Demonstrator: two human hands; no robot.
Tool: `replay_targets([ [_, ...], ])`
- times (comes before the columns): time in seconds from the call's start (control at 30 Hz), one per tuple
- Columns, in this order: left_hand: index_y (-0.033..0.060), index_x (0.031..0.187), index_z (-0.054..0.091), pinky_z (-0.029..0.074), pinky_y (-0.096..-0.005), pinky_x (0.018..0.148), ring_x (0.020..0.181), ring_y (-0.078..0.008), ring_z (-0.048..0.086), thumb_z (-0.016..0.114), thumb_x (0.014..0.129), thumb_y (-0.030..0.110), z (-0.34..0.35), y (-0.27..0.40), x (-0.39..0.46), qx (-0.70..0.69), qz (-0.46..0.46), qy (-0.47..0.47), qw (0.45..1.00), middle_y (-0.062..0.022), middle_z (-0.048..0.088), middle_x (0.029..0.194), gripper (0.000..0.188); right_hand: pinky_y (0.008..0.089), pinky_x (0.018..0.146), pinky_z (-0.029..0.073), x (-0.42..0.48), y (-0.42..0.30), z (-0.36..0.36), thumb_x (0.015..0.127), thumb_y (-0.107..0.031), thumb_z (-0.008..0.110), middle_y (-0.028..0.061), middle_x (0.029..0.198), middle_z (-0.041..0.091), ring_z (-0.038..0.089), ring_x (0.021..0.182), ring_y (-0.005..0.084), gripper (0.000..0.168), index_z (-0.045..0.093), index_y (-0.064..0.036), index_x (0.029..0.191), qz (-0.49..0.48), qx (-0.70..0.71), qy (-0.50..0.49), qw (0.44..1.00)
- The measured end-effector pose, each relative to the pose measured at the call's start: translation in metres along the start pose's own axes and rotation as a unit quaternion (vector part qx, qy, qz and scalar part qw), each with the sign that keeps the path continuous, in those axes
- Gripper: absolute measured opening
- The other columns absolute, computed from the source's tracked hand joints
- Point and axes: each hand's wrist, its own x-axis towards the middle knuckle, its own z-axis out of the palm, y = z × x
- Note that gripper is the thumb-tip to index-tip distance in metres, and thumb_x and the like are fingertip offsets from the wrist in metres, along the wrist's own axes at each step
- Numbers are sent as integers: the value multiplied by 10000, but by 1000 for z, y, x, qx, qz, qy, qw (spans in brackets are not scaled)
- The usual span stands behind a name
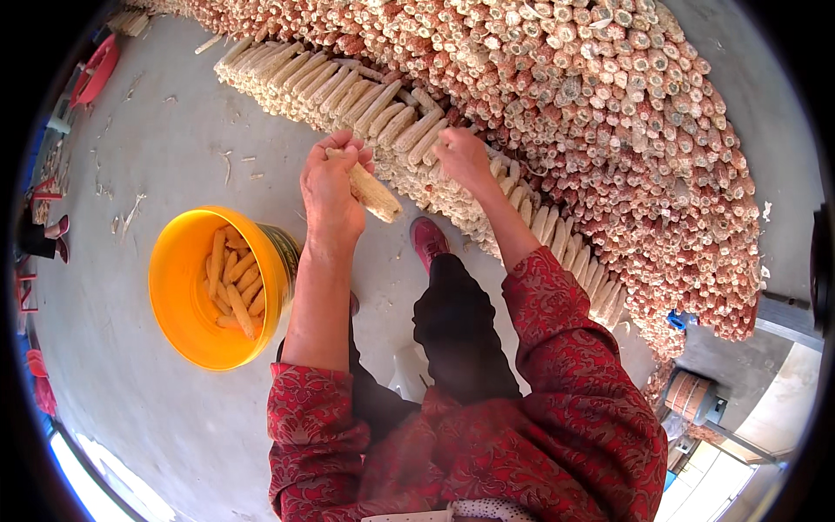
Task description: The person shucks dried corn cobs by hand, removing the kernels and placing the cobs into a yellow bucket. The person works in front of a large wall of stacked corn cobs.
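My left hand is shut on a pale, bare corn cob, which slants down to the right out of the fingers. My right hand is over the top row of a neat stack of pale cobs. Its fingers are curled close to the upper ends of the cobs there; whether they grip one is hidden. Left of my left forearm, a yellow bucket leans with its mouth towards me. Several orange-tinged cobs lie inside it.
Behind the pale row rises a large pile of reddish cobs, ends outward. My shoe is near the stack's foot. Husk scraps litter the concrete floor. A red basin and another person's feet are far left; a cylindrical tank lies right.
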Motion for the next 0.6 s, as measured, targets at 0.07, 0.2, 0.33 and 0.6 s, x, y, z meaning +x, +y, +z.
replay_targets([
  [0.07, 4, 1158, 516, 481, -330, 758, 862, -182, 552, 497, 889, -8, -1, -3, -1, 1, 42, -14, 999, -98, 570, 1030, 269, 390, 819, 486, -18, -61, -28, 781, -236, 653, 153, 929, 629, 607, 939, 322, 344, 636, 19, 1011, 2, 212, -44, 976],
  [0.2, -4, 1091, 553, 471, -257, 694, 800, -145, 548, 500, 871, -60, 9, -5, -5, -39, 55, -33, 997, -90, 586, 962, 233, 379, 746, 487, -57, -133, -32, 760, -196, 703, 147, 917, 636, 603, 852, 310, 307, 610, -8, 984, -190, 162, -61, 966],
  [0.33, 2, 1027, 586, 451, -231, 638, 753, -120, 532, 529, 871, -54, 10, -16, 1, -47, 51, -18, 997, -64, 583, 943, 175, 410, 738, 483, -63, -133, -24, 726, -222, 732, 150, 888, 623, 587, 866, 340, 337, 597, -13, 954, -264, 55, 36, 962],
  [0.6, 21, 1128, 522, 447, -419, 895, 1047, -213, 525, 524, 940, 221, 13, -5, -5, -26, -9, 33, 999, -88, 555, 1105, 275, 272, 672, 497, -15, -71, -17, 823, -94, 621, 85, 915, 640, 619, 790, 162, 371, 558, -1, 1177, 23, 463, -121, 878],
])
